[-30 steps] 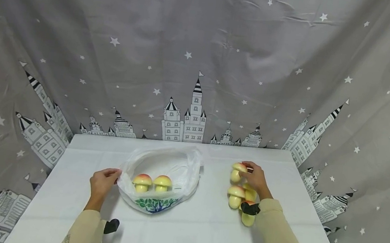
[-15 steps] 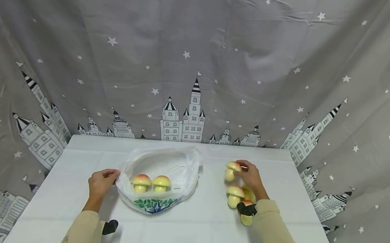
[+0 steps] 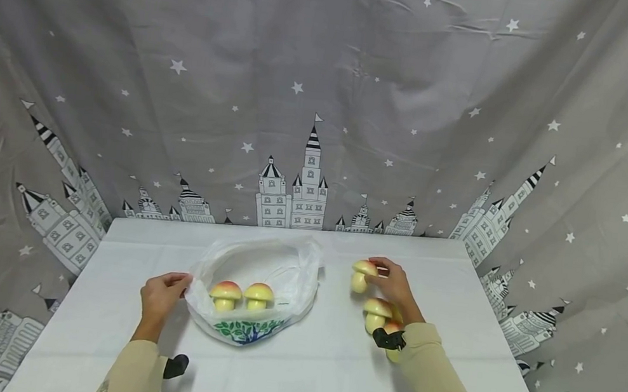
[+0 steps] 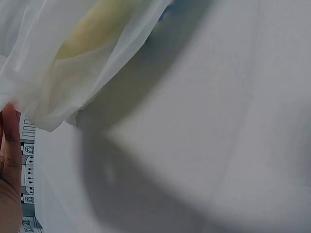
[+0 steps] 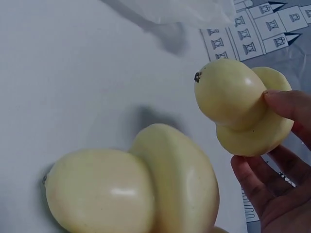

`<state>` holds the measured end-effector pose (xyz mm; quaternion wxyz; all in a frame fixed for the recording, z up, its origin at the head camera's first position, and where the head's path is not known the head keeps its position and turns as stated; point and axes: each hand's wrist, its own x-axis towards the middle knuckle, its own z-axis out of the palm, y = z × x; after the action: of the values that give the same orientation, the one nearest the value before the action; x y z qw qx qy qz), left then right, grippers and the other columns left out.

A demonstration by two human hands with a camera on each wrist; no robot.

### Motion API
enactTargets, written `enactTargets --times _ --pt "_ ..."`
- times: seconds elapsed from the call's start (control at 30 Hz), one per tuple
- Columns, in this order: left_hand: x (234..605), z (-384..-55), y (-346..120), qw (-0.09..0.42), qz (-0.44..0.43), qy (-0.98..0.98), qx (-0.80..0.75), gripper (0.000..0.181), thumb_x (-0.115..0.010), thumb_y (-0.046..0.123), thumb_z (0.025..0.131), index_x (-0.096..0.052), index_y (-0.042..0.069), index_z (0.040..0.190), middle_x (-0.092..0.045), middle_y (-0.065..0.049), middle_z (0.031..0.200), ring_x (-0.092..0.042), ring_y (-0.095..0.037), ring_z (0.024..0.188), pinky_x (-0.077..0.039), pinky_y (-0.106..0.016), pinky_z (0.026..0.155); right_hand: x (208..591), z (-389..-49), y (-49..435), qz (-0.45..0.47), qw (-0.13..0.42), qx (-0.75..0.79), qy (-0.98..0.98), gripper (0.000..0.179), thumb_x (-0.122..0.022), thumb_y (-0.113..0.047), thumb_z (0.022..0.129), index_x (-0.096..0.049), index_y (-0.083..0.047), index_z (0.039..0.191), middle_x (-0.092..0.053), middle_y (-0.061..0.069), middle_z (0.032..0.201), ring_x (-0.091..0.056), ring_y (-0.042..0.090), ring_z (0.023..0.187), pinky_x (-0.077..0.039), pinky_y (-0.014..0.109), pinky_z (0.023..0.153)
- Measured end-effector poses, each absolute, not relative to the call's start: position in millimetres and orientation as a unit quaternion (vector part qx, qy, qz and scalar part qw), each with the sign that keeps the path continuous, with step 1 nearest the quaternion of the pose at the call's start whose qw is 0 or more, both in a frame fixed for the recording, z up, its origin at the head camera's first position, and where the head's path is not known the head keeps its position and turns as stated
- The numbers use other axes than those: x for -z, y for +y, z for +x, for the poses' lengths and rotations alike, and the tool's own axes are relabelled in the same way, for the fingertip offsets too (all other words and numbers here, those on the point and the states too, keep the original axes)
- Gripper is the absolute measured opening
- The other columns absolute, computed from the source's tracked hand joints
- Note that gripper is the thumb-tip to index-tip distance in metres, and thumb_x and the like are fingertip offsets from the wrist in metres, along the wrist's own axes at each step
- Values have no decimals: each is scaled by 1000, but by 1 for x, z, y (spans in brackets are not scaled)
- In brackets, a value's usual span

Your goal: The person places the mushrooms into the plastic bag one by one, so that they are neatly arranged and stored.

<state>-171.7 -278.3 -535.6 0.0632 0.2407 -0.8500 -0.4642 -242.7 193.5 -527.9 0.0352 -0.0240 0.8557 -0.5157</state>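
Observation:
My left hand (image 3: 161, 298) pinches the left rim of a white plastic bag (image 3: 310, 291) that carries a green and blue tree print. Two toy mushrooms, the left one (image 3: 226, 294) with a redder cap and the right one (image 3: 259, 295) yellower, sit inside its wide mouth. To the right of the bag, my right hand (image 3: 396, 286) holds another toy mushroom (image 3: 360, 280) by its cap, thumb on one side and fingers on the other. The right wrist view shows this held mushroom (image 5: 231, 92) with its stem pointing away from the palm. The left wrist view catches only part of the left hand (image 4: 9, 165).
Below the right hand, several more mushrooms lie in a cluster, the nearest one (image 3: 376, 315) in front and others partly hidden by the wrist. All stand on a white-covered table (image 3: 295, 379). A grey curtain (image 3: 328, 63) with castles and stars hangs behind it.
My right hand has moved left with the mushroom, away from the cluster and closer to the bag. The left hand keeps its hold on the bag's rim.

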Motion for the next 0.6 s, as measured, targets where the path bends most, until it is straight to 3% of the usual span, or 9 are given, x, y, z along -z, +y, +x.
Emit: enactTargets --times 0.27,0.5,0.6 --pt "535 -170 -279 60 242 -847 469 31 -64 20 92 -68 -7 108 -70 -16 89 -59 -7 64 -47 -16 54 527 -242 186 -23 32 551 833 48 -72 -5 83 -58 1 128 -58 21 128 -56 37 114 -48 42 94" --pt "537 -172 -277 66 248 -844 471 30 -65 20 92 -68 -7 107 -70 -16 88 -60 -10 65 -51 -21 56 487 -221 167 -38 42 562 825 46 -67 2 84 -55 10 127 -55 28 128 -55 42 114 -49 43 93" --pt "538 -174 -277 66 251 -844 470 30 -64 20 92 -68 -6 107 -70 -15 89 -61 -12 67 -52 -23 57 499 -227 164 -47 43 579 813 47 -69 2 83 -55 9 127 -55 28 128 -56 43 114 -50 42 93"
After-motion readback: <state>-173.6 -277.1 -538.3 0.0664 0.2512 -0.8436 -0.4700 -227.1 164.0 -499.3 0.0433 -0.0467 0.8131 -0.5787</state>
